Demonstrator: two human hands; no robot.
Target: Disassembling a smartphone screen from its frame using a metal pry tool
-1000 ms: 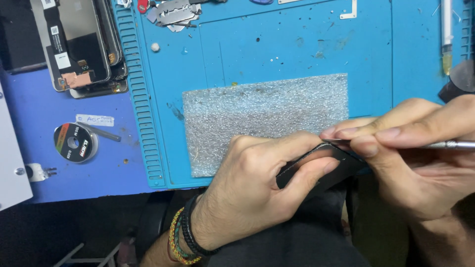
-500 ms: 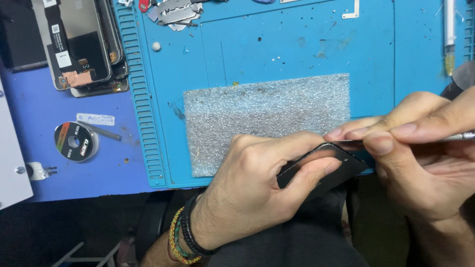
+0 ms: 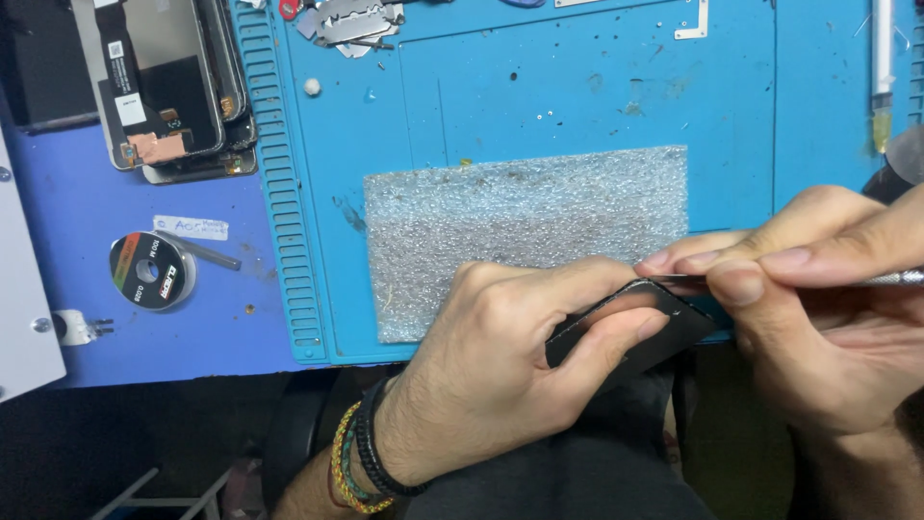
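Note:
My left hand (image 3: 500,366) grips a dark flat phone (image 3: 664,332), held on edge over the near rim of the blue work mat (image 3: 577,96). Braided and black bands circle that wrist. My right hand (image 3: 818,289) pinches a thin metal tool (image 3: 895,278) whose tip lies along the phone's upper edge, thumb and forefinger pressed close to it. A sheet of bubble wrap (image 3: 520,221) lies on the mat just beyond both hands.
Stacked phone frames and a screen panel (image 3: 164,87) lie at top left. A small wire spool (image 3: 152,270) and a paper label sit on the purple surface. Razor blades (image 3: 351,19) lie at the mat's far edge, a syringe-like tube (image 3: 882,67) at top right.
Both hands and the phone keep nearly the same place; my right fingers have shifted slightly along the phone's edge.

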